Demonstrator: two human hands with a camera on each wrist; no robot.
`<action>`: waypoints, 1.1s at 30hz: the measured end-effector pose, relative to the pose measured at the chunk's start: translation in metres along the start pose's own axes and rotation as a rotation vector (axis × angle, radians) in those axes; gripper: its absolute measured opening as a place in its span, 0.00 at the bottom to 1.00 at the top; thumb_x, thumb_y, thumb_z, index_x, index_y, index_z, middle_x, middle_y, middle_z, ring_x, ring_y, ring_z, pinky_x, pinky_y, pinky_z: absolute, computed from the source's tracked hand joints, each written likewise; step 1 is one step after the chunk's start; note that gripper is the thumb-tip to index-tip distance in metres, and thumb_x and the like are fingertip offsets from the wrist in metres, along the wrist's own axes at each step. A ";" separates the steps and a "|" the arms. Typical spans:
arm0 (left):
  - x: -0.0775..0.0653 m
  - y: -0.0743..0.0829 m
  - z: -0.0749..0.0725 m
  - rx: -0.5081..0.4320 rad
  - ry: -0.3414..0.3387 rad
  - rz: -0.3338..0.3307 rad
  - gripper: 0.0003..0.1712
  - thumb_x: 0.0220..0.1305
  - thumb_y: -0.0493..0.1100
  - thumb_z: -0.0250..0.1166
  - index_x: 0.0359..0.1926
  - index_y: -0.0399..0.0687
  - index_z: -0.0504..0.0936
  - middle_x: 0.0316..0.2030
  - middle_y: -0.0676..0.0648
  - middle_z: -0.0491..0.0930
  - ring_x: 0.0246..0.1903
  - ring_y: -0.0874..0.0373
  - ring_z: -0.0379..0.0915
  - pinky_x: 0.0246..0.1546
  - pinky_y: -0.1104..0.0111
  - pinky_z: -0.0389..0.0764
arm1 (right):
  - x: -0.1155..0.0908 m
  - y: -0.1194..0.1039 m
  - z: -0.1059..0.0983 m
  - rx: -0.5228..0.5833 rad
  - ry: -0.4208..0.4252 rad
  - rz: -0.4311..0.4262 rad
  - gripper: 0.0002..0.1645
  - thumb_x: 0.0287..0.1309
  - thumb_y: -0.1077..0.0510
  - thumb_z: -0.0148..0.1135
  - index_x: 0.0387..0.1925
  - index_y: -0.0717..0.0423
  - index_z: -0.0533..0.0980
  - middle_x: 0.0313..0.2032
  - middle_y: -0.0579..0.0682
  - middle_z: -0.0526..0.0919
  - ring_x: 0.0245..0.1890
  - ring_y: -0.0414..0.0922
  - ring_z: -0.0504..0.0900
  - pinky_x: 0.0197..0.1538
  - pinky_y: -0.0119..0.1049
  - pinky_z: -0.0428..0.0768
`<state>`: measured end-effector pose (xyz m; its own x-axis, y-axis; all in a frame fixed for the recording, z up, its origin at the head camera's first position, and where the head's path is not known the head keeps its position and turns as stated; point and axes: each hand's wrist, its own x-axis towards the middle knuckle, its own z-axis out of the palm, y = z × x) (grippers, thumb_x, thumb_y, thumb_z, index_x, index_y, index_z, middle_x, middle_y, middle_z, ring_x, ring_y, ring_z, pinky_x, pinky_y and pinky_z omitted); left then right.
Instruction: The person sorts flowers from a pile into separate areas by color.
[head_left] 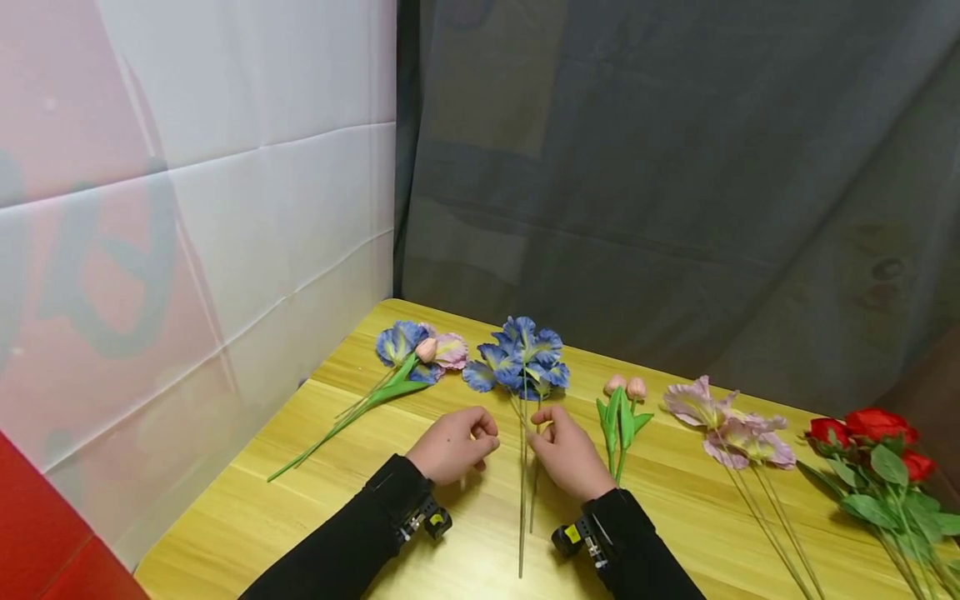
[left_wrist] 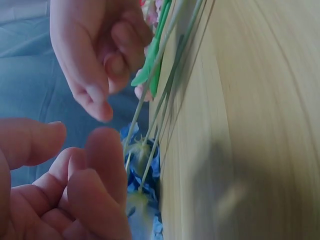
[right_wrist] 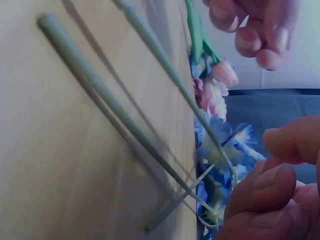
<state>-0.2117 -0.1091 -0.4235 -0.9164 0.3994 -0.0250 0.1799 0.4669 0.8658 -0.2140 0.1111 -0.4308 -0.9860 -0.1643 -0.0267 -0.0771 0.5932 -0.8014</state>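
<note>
Several blue artificial irises (head_left: 525, 358) lie in the middle of the wooden table, their long thin stems (head_left: 522, 500) pointing toward me. To the left of these stems is my left hand (head_left: 457, 446), its fingers loosely curled around nothing. My right hand (head_left: 566, 450) is just right of them, fingers also bent, thumb and fingertips close beside a stem. In the right wrist view the stems (right_wrist: 160, 55) pass beside the right hand (right_wrist: 275, 200), with none between its fingers. From the left wrist, the blue petals (left_wrist: 142, 160) appear beyond the left hand (left_wrist: 75, 185).
At the left lies a bunch with a blue iris (head_left: 401, 342), a pink tulip (head_left: 427, 350) and a pale purple flower (head_left: 452, 352). Rightward follow pink tulips (head_left: 636, 389), pale purple irises (head_left: 738, 425) and red roses (head_left: 881, 425). A white cloth wall (head_left: 300, 208) borders the left, grey cloth (head_left: 675, 208) the back.
</note>
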 end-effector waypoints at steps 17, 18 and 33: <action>-0.006 -0.015 -0.034 0.249 0.127 -0.003 0.02 0.73 0.42 0.61 0.41 0.50 0.77 0.30 0.53 0.75 0.24 0.58 0.68 0.31 0.62 0.71 | -0.024 -0.002 -0.004 0.012 -0.121 -0.071 0.13 0.74 0.53 0.57 0.54 0.53 0.76 0.24 0.49 0.69 0.19 0.43 0.63 0.28 0.37 0.64; -0.006 -0.016 -0.037 0.276 0.144 -0.010 0.02 0.73 0.42 0.62 0.41 0.50 0.77 0.30 0.53 0.74 0.24 0.58 0.68 0.32 0.62 0.71 | -0.025 -0.002 -0.004 0.014 -0.128 -0.073 0.13 0.74 0.53 0.57 0.54 0.53 0.75 0.24 0.49 0.69 0.19 0.43 0.63 0.28 0.37 0.64; -0.013 -0.050 -0.096 0.589 0.315 -0.198 0.06 0.67 0.42 0.66 0.41 0.46 0.78 0.30 0.49 0.75 0.28 0.53 0.71 0.30 0.58 0.72 | -0.034 0.000 -0.001 0.017 -0.199 -0.104 0.13 0.76 0.52 0.54 0.53 0.54 0.75 0.25 0.49 0.72 0.20 0.43 0.64 0.25 0.36 0.65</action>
<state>-0.2428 -0.2132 -0.4183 -0.9961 0.0561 0.0686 0.0807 0.8934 0.4419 -0.1811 0.1176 -0.4293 -0.9242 -0.3773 -0.0594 -0.1730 0.5520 -0.8157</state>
